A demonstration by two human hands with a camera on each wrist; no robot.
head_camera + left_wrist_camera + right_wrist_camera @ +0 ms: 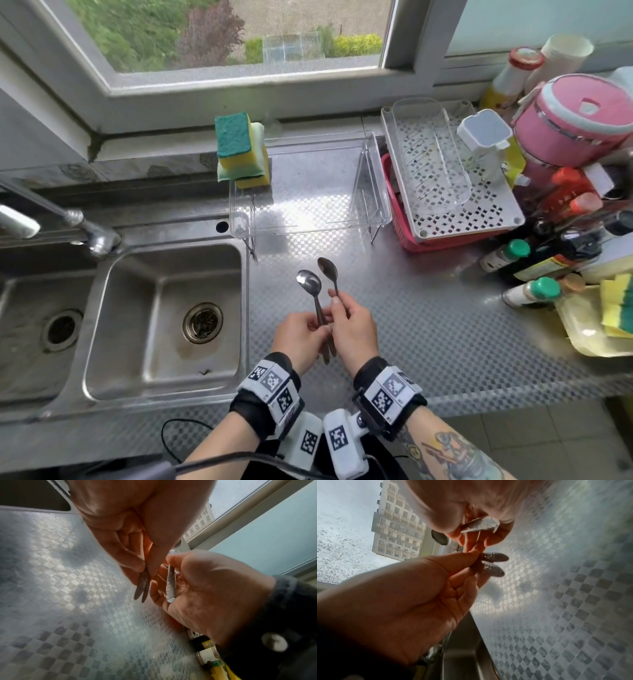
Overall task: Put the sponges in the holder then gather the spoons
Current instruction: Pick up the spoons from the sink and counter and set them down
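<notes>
Yellow and green sponges [239, 147] stand stacked in the left end of the clear holder [373, 205] at the back of the counter. Above the counter by the sink, both hands hold metal spoons with the bowls pointing away from me. My left hand [320, 325] pinches two spoon handles [143, 588] side by side; their ends [493, 558] stick out below its fingers. My right hand [337, 301] pinches the handle of another spoon [328, 269], seen shiny in its palm [170, 585]. The hands touch each other.
A double sink [161, 318] with a faucet [85, 229] lies to the left. At right stand a white drainer [479, 205] on a red basket, a pink cooker [575, 120], bottles [534, 291], and a yellow tray [575, 325] with another sponge [616, 308].
</notes>
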